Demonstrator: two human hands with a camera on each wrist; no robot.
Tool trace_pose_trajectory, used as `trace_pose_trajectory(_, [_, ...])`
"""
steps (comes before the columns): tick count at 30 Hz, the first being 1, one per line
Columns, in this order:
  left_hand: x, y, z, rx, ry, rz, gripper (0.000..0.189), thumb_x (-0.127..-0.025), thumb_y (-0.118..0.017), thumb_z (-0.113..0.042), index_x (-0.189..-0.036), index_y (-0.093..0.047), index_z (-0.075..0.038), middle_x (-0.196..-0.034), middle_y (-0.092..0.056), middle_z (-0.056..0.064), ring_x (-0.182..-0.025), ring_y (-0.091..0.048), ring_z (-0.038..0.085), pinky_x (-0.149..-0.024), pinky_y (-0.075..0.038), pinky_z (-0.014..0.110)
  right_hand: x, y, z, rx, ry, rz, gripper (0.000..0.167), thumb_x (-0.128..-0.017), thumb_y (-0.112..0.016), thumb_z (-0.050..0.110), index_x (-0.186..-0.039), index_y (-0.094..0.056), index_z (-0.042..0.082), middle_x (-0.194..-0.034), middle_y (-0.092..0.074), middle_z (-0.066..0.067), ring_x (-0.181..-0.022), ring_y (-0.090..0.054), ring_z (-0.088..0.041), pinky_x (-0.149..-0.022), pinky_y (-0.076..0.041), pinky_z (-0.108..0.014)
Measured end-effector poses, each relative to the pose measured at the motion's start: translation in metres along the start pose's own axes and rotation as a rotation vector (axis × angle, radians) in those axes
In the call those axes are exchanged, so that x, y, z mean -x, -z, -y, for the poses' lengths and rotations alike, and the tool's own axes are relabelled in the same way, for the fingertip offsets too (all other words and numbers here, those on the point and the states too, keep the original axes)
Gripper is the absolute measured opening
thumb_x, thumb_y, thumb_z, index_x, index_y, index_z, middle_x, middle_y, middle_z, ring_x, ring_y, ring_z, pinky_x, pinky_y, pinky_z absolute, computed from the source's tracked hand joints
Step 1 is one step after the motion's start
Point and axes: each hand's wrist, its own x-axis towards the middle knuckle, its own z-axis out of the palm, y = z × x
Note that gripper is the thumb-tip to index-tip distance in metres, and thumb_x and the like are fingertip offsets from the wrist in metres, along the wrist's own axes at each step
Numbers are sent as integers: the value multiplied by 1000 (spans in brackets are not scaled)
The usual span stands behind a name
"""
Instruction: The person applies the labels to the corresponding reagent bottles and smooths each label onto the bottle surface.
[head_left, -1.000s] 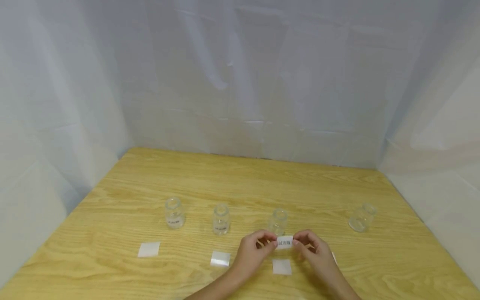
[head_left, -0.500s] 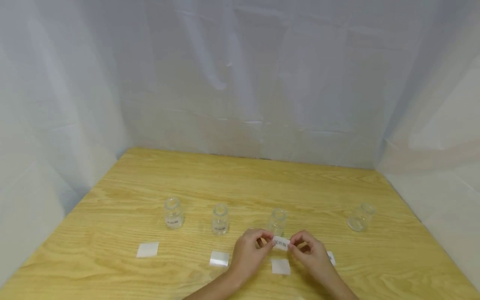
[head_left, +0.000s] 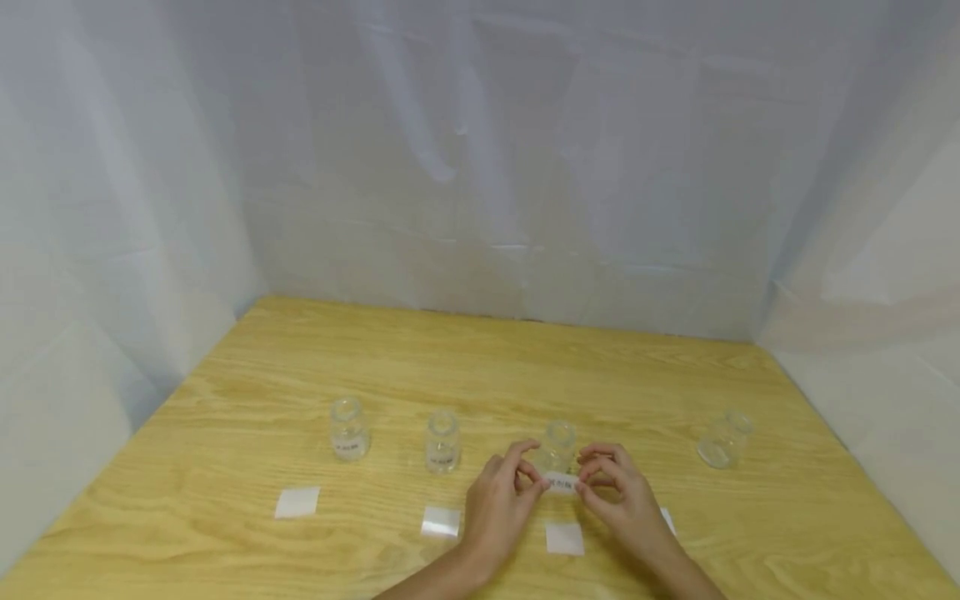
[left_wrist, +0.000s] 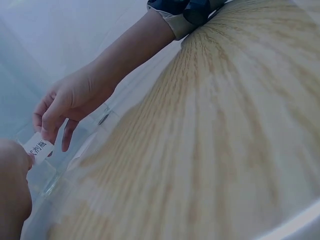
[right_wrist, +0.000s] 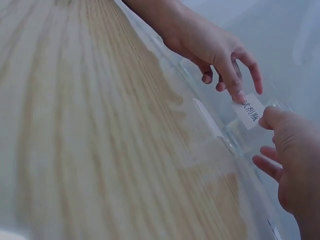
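A small white label (head_left: 561,482) with black printed characters is stretched between my two hands, right in front of a clear glass bottle (head_left: 559,435). My left hand (head_left: 498,508) holds its left end, thumb at the edge. At the other end, my right hand (head_left: 626,508) holds it the same way. In the left wrist view the label (left_wrist: 39,148) spans the space between the fingers of both hands. The right wrist view shows the label's print (right_wrist: 250,111) facing the camera, with glass behind it. The bottle's lower part is hidden by the label.
Two bottles with printed labels stand to the left: one far left (head_left: 348,429), one nearer (head_left: 442,442). A clear bottle (head_left: 724,439) stands at right. White squares lie in front, at left (head_left: 297,502), centre left (head_left: 441,522) and below the hands (head_left: 564,538); another is partly covered.
The label has come level again after a tilt and now overlaps the bottle's lower front. Some fingers of both hands have lifted and spread toward the bottle's sides.
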Motion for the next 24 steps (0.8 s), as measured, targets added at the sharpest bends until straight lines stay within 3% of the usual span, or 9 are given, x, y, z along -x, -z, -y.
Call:
trace_pose_trajectory(7, [-2,-2,3,-67,-25,17,57,-75,-74,-13,-128,-52,-11,-80,-59,-9,-65,-45,1,-54,-37,14,-2,-3,-5,7,91,-4,24,-71,-66,-19,-80,-57,1,-107,-51,-26,-94,-55,-42,-71,-52,-40])
trace_pose_trajectory(16, [-5,-5,5,-109,-64,-5,54,-74,-75,-13,-125,-55,-8,-80,-62,-7,-65,-45,3,-53,-37,13,-4,-5,-11,-20,77,6,20,-74,-63,-20,-83,-57,-3,-108,-51,-29,-91,-57,-41,-72,-52,-40])
trace_pose_trajectory(24, [-6,-7,6,-85,-17,16,51,-75,-74,-12,-123,-57,-12,-81,-61,-9,-67,-46,2,-54,-38,15,-6,-6,-13,-28,70,0,20,-75,-63,-20,-83,-57,-3,-106,-53,-27,-87,-58,-37,-71,-53,-36])
